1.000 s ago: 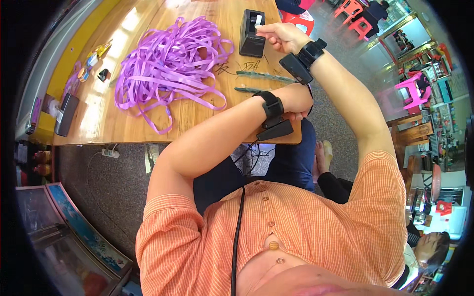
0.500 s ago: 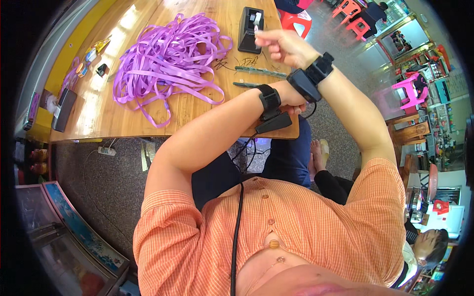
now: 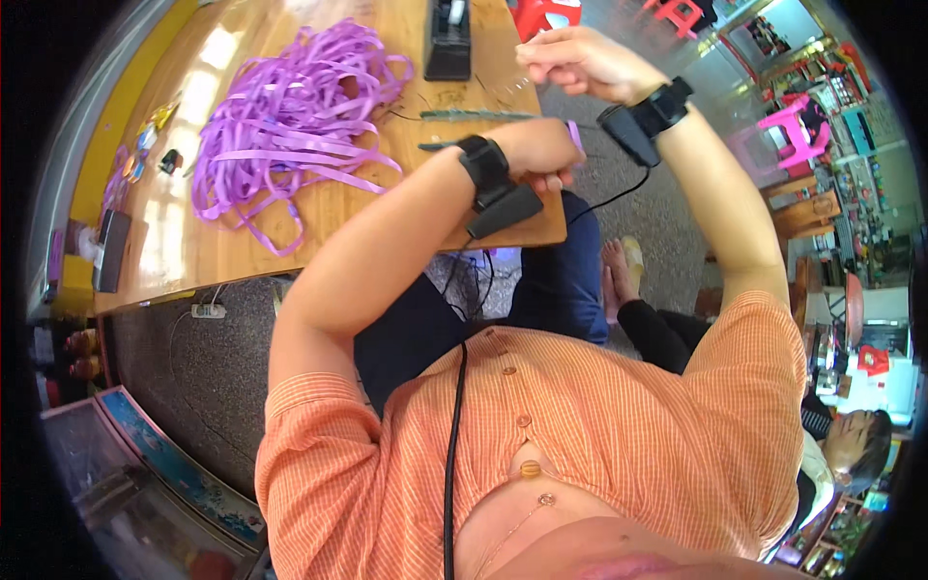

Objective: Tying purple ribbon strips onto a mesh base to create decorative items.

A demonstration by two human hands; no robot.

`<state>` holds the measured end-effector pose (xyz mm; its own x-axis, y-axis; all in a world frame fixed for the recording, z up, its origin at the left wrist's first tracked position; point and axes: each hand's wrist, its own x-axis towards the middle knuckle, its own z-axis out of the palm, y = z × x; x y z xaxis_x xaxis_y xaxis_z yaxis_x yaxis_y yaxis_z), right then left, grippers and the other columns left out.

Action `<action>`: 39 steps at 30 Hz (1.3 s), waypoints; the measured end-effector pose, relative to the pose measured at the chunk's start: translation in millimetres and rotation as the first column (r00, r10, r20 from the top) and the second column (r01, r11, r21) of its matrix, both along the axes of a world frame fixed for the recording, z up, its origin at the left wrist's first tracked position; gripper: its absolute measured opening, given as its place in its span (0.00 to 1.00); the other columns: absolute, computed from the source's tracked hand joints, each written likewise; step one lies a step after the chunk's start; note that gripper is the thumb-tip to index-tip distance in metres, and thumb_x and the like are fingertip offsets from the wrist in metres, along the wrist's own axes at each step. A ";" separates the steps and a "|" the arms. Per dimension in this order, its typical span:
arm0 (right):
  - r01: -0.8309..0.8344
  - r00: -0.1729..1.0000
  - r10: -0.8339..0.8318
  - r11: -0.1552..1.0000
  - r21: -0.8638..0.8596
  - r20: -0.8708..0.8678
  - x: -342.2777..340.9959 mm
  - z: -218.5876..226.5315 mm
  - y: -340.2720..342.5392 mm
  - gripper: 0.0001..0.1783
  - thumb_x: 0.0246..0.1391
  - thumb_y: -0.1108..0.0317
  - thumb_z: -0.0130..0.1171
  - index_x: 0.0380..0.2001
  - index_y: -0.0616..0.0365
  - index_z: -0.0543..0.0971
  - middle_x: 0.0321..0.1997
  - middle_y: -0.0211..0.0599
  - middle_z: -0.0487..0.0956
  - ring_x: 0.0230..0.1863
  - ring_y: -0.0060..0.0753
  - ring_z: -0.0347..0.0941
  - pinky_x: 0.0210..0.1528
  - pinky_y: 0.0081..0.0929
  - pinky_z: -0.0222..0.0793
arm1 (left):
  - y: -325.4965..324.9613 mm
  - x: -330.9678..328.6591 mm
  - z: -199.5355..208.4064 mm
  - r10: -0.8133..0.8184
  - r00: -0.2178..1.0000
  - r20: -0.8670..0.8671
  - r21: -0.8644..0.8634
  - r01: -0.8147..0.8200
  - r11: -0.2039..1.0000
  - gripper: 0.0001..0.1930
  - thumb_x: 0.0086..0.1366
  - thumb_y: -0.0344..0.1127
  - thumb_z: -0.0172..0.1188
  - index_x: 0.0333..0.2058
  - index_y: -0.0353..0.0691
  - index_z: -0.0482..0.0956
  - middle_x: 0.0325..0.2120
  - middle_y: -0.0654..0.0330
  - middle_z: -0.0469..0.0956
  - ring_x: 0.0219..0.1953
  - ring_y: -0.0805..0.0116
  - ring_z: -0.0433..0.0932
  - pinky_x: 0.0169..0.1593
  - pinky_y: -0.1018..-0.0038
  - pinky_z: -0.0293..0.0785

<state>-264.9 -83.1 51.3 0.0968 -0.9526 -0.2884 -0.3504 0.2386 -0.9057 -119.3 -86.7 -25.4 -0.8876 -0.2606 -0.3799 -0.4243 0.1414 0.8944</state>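
Note:
My left hand point(image 3: 543, 150) is closed at the near right corner of the table, and a short bit of purple ribbon point(image 3: 577, 137) shows at its knuckles. Most of its fingers are turned away from view. My right hand point(image 3: 585, 66) is up past the table's right edge, thumb and fingertips pinched together. A faint, glinting strip of clear tape point(image 3: 514, 90) hangs by those fingertips. To their left stands a black tape dispenser point(image 3: 448, 48). A big tangled heap of purple ribbon point(image 3: 290, 126) lies on the wooden table point(image 3: 338, 256), left of both hands.
Two thin dark green strips point(image 3: 474, 115) lie near my left hand. A small black object point(image 3: 171, 160) and a dark box point(image 3: 111, 251) are at the table's left side. Red point(image 3: 546, 14) and pink point(image 3: 797, 130) plastic stools stand beyond. Another person point(image 3: 855, 449) is at the right.
My right hand has moved right, away from the tape dispenser. My wrists, crossing before, are now apart. The whole view has shifted, so the table and heap sit farther left.

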 end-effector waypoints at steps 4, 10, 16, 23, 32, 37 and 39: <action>-0.133 0.957 0.137 0.991 0.033 -0.255 -56.6 -1.1 36.5 0.12 0.61 0.58 0.61 0.39 0.55 0.81 0.26 0.21 0.77 0.19 0.03 0.58 0.18 0.08 0.45 | -1.2 -3.8 5.2 0.019 1.000 -0.014 0.036 -0.018 0.999 0.18 0.67 0.45 0.53 0.24 0.37 0.76 0.15 0.63 0.73 0.13 0.74 0.68 0.17 0.74 0.63; -0.362 0.816 0.317 0.932 0.000 -0.483 -77.5 -27.7 46.4 0.14 0.58 0.60 0.61 0.32 0.61 0.82 0.25 0.25 0.79 0.30 0.18 0.74 0.36 0.21 0.69 | -6.3 -9.3 -14.1 0.038 0.999 -0.027 0.174 -0.033 0.984 0.12 0.68 0.40 0.54 0.26 0.40 0.73 0.15 0.68 0.68 0.13 0.81 0.65 0.14 0.80 0.56; -0.444 0.712 0.384 0.895 0.046 -0.589 -75.8 -35.9 41.1 0.10 0.56 0.65 0.61 0.32 0.63 0.81 0.24 0.31 0.78 0.28 0.21 0.74 0.34 0.24 0.70 | -2.0 -8.1 -7.6 0.030 1.000 -0.007 0.136 -0.029 0.990 0.10 0.68 0.40 0.54 0.31 0.41 0.73 0.16 0.69 0.68 0.13 0.82 0.64 0.14 0.80 0.57; -0.427 0.620 0.363 0.900 0.089 -0.696 -67.0 -30.5 33.0 0.12 0.53 0.62 0.64 0.28 0.62 0.82 0.22 0.33 0.80 0.25 0.24 0.75 0.30 0.26 0.70 | 0.9 -8.2 -3.3 0.052 0.998 -0.040 0.157 -0.045 0.987 0.10 0.70 0.40 0.53 0.34 0.40 0.74 0.15 0.69 0.68 0.12 0.82 0.64 0.14 0.79 0.56; -0.289 0.502 0.172 0.957 0.023 -0.847 -63.6 -26.7 39.9 0.18 0.45 0.57 0.71 0.23 0.61 0.80 0.20 0.35 0.79 0.23 0.31 0.75 0.27 0.31 0.69 | 0.6 -6.4 -1.2 0.038 0.999 -0.030 0.125 -0.033 0.992 0.14 0.68 0.42 0.54 0.27 0.38 0.76 0.17 0.66 0.72 0.14 0.77 0.69 0.16 0.78 0.63; -0.493 0.618 0.217 0.856 -0.158 -0.756 -72.8 -32.5 43.8 0.08 0.48 0.66 0.67 0.29 0.57 0.81 0.27 0.37 0.78 0.31 0.36 0.76 0.33 0.31 0.70 | -0.5 -7.6 -3.4 0.057 0.998 -0.036 0.180 -0.049 0.983 0.14 0.67 0.41 0.55 0.25 0.38 0.75 0.16 0.66 0.72 0.14 0.77 0.70 0.15 0.77 0.63; -0.672 0.541 0.313 0.719 -0.178 -0.780 -69.4 -37.5 44.3 0.09 0.46 0.74 0.61 0.33 0.52 0.83 0.35 0.38 0.76 0.38 0.40 0.75 0.37 0.33 0.70 | 0.2 -8.4 -2.7 0.057 0.997 -0.048 0.163 -0.049 0.985 0.14 0.67 0.41 0.55 0.26 0.38 0.75 0.16 0.66 0.72 0.14 0.77 0.70 0.15 0.77 0.63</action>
<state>-334.3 -38.8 13.8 0.5470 -0.8334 -0.0793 -0.8076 -0.5004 -0.3122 -127.7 -86.4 -28.1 -0.8939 -0.2469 -0.3741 -0.3793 -0.0282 0.9248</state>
